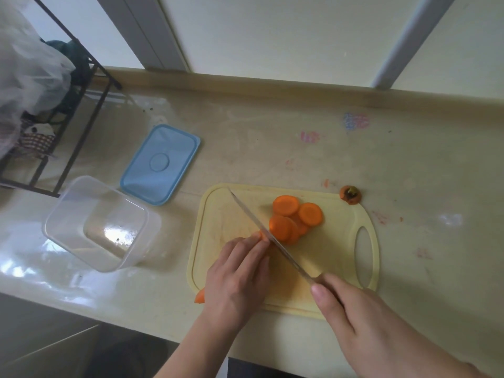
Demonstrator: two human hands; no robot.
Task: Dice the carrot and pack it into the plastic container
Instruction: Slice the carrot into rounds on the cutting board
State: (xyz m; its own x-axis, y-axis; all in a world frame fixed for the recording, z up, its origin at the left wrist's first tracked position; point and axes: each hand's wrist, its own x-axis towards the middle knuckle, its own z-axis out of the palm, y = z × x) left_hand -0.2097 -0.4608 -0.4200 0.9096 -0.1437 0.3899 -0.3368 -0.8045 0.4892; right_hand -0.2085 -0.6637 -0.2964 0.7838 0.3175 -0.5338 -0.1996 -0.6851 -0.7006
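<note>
Now my left hand (240, 271) curls over the carrot (263, 237) mid-board (335, 257); my right hand (351, 309) grips the knife (268, 234). Fingertips touch the blade, so a slip risks a cut. The container (98, 222) waits left on the bench (272, 148).

Carrot mostly hidden under the left hand

On the cutting board (335, 257), the left hand (240, 276) covers nearly all the carrot (200, 296); only its tip shows off the board's near-left corner, and an orange sliver by the knife (261, 233). The right hand (362, 317) hides the knife's handle. Far left of the board, the rack (81, 126) and its contents are cut off and unclear
</note>
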